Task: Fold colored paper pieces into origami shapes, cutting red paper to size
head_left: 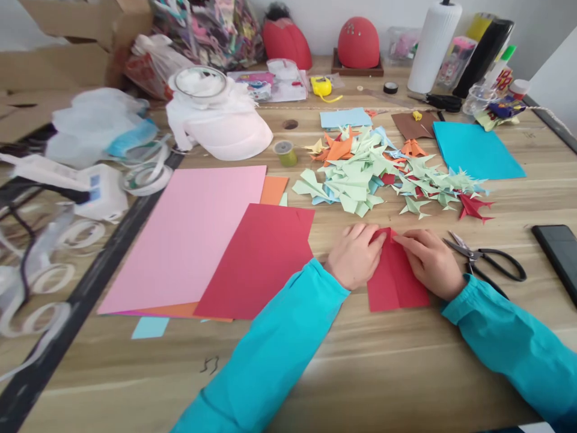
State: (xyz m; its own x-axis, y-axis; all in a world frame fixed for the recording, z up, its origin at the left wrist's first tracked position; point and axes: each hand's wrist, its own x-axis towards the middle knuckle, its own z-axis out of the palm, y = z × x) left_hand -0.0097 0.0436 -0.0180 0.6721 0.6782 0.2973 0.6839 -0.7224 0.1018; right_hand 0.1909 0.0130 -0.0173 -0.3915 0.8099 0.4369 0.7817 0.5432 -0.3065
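Note:
A sheet of red paper lies on the table with a crease down its middle, its far end partly folded. My left hand presses on its upper left, fingers bent together at the folded edge. From the other side, my right hand pinches the top flap near the crease. Just beyond my hands is a pile of folded pale green paper shapes, with orange, blue and red ones among them. Black-handled scissors lie partly open beside my right hand.
Left of my hands lie a large red sheet and a pink sheet over orange ones. A phone rests at the right. Behind are a blue paper stack, a green spool and a yellow tape measure.

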